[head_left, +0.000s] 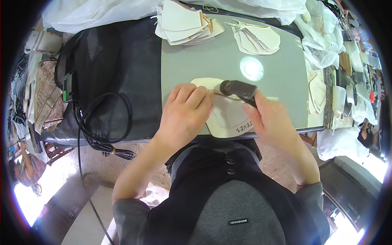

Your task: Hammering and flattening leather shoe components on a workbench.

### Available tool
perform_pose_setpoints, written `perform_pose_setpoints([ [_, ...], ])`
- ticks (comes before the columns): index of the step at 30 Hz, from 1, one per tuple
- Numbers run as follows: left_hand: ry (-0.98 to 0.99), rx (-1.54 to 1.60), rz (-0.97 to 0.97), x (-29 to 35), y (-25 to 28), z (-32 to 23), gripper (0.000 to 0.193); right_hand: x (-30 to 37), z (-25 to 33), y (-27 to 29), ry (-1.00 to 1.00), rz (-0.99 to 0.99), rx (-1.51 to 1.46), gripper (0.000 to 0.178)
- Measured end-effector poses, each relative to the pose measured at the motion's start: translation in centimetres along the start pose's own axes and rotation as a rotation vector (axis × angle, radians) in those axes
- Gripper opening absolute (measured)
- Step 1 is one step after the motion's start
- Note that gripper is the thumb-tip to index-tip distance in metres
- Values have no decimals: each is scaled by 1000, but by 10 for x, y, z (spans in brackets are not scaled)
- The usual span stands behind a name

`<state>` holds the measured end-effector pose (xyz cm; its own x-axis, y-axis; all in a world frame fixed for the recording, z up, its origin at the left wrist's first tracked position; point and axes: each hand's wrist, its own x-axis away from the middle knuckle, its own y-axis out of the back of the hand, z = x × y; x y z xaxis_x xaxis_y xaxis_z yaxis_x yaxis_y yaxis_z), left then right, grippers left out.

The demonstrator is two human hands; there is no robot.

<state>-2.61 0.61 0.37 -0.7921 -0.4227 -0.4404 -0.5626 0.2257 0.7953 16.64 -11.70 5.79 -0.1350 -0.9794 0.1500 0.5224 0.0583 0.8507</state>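
The flat cream panel with rounded corners (pixel 228 117) lay on the smooth grey-green work mat (pixel 188 61), near the front edge of the table and between the 2 hands. It looked light, thin and fairly stiff, like card or firm leather, so it would probably bend or crease before it broke. Its rounded border seemed the best place to take hold; on the smooth mat it might slide unless pressed down. The left hand (pixel 185 110) was half curled, palm down, its fingertips bunched on the panel's upper part beside a narrow brown strip (pixel 220 93).

The right hand (pixel 269 112) was closed around the handle of a dark, blunt-headed tool, apparently a hammer (pixel 237 88), whose head was above the strip; contact could not be told. The tool was likely head-heavy and rigid, best gripped by its handle.

Dark lettering (pixel 244 127) ran along the panel's lower right, upside down to the wearer. A small black label with pale capitals (pixel 238 222) sat on the grey top (pixel 241 200). At the right, a pale pattern sheet (pixel 317 94) bore small reddish writing, too fine to read.
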Motion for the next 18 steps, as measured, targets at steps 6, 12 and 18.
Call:
perform_pose_setpoints([
  [6,171,131,-5,-15,-3,5,19,4,-4,-5,4,-48,-1,31],
  [12,300,144,15,-23,-10,-1,11,7,-6,-9,-53,-26,-41,31],
  [18,418,104,3,-20,-15,-10,11,7,-8,-11,-52,-28,-40,30],
])
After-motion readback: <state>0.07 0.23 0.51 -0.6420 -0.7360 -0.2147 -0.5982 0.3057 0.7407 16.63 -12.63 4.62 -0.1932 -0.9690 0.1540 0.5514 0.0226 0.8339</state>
